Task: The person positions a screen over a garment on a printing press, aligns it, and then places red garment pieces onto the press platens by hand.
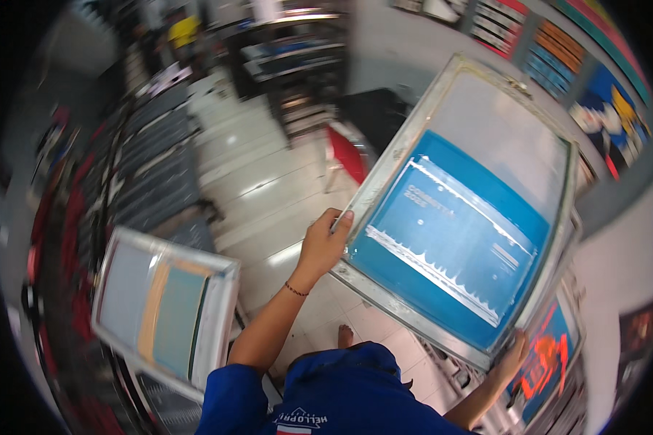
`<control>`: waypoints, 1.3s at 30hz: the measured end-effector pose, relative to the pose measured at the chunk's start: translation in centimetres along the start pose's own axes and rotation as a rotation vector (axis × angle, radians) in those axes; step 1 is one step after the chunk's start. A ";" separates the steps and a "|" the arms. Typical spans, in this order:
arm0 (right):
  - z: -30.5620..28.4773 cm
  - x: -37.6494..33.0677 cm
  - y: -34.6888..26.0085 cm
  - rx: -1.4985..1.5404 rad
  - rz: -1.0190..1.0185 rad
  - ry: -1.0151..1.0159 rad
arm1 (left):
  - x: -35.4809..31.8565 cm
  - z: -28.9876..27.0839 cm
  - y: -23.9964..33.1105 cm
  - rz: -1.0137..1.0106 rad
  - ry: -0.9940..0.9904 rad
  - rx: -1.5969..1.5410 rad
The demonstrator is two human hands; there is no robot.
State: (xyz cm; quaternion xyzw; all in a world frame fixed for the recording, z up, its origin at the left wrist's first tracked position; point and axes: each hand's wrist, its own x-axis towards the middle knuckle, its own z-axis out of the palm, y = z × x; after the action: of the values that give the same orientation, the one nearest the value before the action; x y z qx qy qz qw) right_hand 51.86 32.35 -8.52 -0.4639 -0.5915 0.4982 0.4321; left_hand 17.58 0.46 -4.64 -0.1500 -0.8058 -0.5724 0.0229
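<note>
A large screen-printing frame (442,250) is held up tilted in front of me, on the right. Its mesh carries blue emulsion with a pale stencil pattern, and a bare whitish band shows at the far end. My left hand (325,243) is closed round the frame's left edge, thumb on top. At the near right corner, my right hand (514,349) grips the rim; its fingers are partly hidden. Just beyond that hand is another screen (548,355), blue with an orange-red design. A white-framed screen (218,319) with tan tape rests to my left.
Along the left runs a long dark table (156,145) with grey panels. A dark shelf rack (297,72) stands farther off, beside a red chair-like object (346,156). Tiled floor (268,196) lies between. Posters (555,58) hang on the right wall. A person in yellow (183,30) is far back.
</note>
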 end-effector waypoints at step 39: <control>-22.1 -29.4 -8.7 -0.180 -0.743 -2.516 | -95.5 23.2 34.1 -1.520 2.086 0.609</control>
State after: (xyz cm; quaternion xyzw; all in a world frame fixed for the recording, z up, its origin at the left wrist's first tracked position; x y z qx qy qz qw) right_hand 78.15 7.07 1.50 0.4769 -0.7095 0.3980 -0.3328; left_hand 120.91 11.64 -1.33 0.8536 -0.3890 -0.0864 0.3355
